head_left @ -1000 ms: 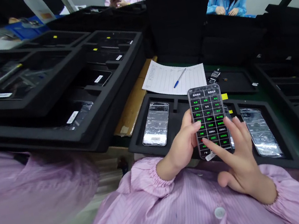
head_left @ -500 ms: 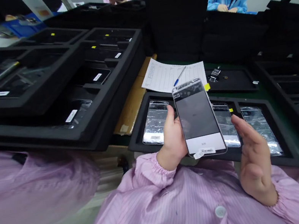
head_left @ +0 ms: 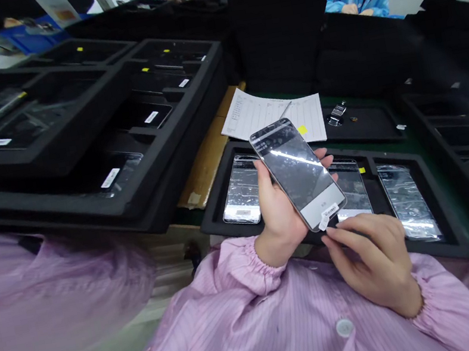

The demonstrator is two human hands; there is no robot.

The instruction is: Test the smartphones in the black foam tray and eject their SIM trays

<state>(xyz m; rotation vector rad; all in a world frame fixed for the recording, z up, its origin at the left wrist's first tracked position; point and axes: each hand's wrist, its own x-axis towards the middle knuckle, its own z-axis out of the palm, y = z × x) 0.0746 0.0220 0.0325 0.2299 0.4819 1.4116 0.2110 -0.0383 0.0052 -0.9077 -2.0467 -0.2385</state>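
My left hand [head_left: 279,210] holds a smartphone [head_left: 294,168] from beneath, thumb along its left edge and fingertips past its right edge. The phone lies screen up, tilted to the left, with glare across the grey display and a white band near the bottom. A small white barcode label [head_left: 329,216] sits at its lower end, one corner sticking out past the edge. Close to that corner is my right hand [head_left: 377,262], its fingers bent, thumb and index tips near each other but seemingly apart. Under the phone, a black foam tray [head_left: 453,233] holds several film-covered phones, such as one phone [head_left: 409,202].
Stacked black trays with phones [head_left: 130,203] rise at the left. Behind my hands lie a printed sheet [head_left: 246,114], a pen and a shallow tray [head_left: 371,124] with small metal pieces. More trays [head_left: 450,161] stand at the right. Two people sit across the bench.
The phone has turned and tilted leftward in my left hand, whose fingertips now show at its right. My right hand has moved left to the phone's lower edge, its fingers drawing together.
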